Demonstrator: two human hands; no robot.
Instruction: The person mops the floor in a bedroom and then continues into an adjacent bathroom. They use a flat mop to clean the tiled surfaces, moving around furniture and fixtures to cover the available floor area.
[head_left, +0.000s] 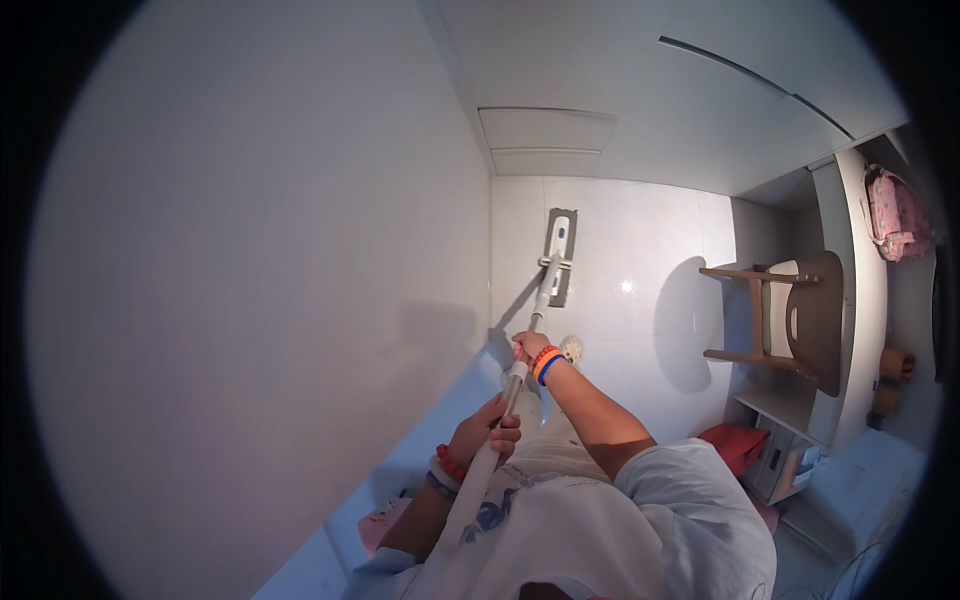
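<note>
A flat mop with a long pale handle reaches from my body to the floor. My left hand grips the upper part of the mop handle, with beaded and plain bands on its wrist. Further down, my right hand is wrapped around the same pole; red, orange and blue bands circle that wrist. The mop head, white with a grey pad beneath, lies flat on the tiles near the left wall. Part of a light clog shoe shows beside my right hand.
Pale floor tiles meet a plain wall at left and white cabinet fronts ahead. To the right, a wooden chair stands at a desk. A pink bag rests on the desk. Red cloth lies near a drawer unit.
</note>
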